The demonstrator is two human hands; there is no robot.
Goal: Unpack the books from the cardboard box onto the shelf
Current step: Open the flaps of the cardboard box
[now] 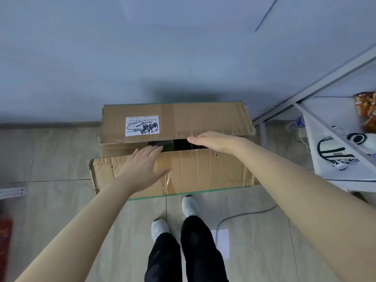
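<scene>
While both arms reach down from above, the cardboard box [175, 147] sits on the tiled floor [61, 159] against the pale wall [122, 58], its two long flaps nearly meeting over the top; a narrow dark gap shows between them, and what lies inside cannot be made out, so no books can be seen; the left hand [142, 165] lies flat over the box's near flap [193, 171], fingers spread and straight, its grip apart and closed on nothing; the right hand [211, 141] is stretched flat over the gap at the edge of the box's far flap [183, 117], fingers together and extended, its grip likewise holding nothing; a white label [142, 126] with black scribble is stuck on the far flap, left of the right hand; clear tape runs across both flaps; right of the box stands a white shelf [317, 139] carrying a black-and-white item [333, 155] and a colourful packet [366, 110]; just on the near side of the box are two white shoes [175, 218] and black trouser legs [183, 257]; a grey cable [240, 216] lies on the floor near the box's right corner.
</scene>
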